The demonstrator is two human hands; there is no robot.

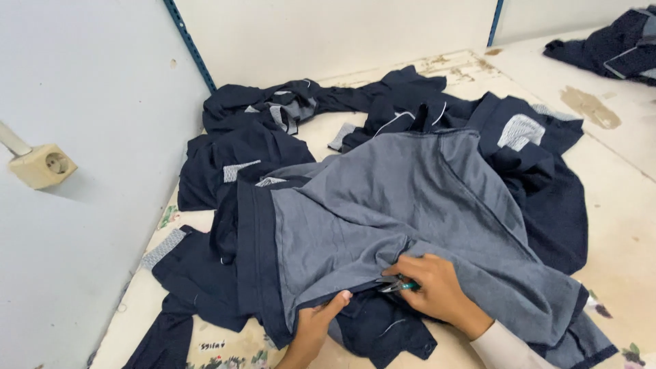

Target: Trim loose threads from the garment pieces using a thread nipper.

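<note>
A heap of dark navy garments [526, 171] covers the counter [615, 225] up to its back edge, with a grey garment [410, 205] spread on top near the front edge. The left hand [316, 326] pinches its hem, fingers closed on cloth, while the right hand [437, 290] grips small teal-handled snips [395, 285] at the seam. It looks like thread trimming; the next cut calls for keeping that hem taut.

Grey garment [410, 205] with navy waistband spread over a heap of navy garments [253, 150] on a pale, stained table [615, 205]. Left hand [314, 328] pinches the grey garment's lower edge; right hand [437, 290] holds a small teal-handled tool [396, 285], probably thread snips, at the seam. White wall socket [42, 165] at left, more navy clothes [615, 48] top right.
</note>
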